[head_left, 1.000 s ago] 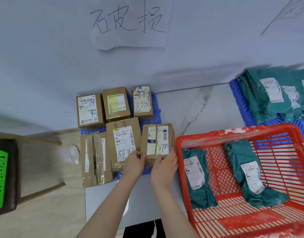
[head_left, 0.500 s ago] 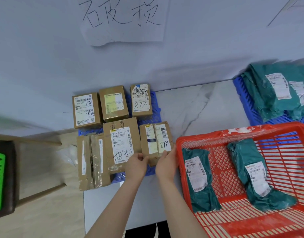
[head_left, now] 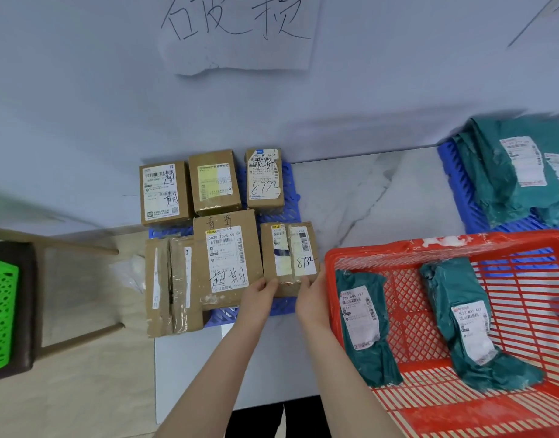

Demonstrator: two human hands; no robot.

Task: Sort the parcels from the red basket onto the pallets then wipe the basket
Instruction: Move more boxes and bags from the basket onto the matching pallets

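Cardboard box [head_left: 289, 257] | we are seating it on the blue pallet [head_left: 290, 197], left hand [head_left: 259, 295] and right hand [head_left: 309, 295] gripping its near edge | next: letting go, reaching for green bags [head_left: 363, 324] in red basket [head_left: 429, 248]

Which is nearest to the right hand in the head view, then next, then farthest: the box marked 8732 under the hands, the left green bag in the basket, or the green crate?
1. Box marked 8732: touching the right hand, just above it.
2. Left green bag: to its right, inside the red basket.
3. Green crate: far left edge.
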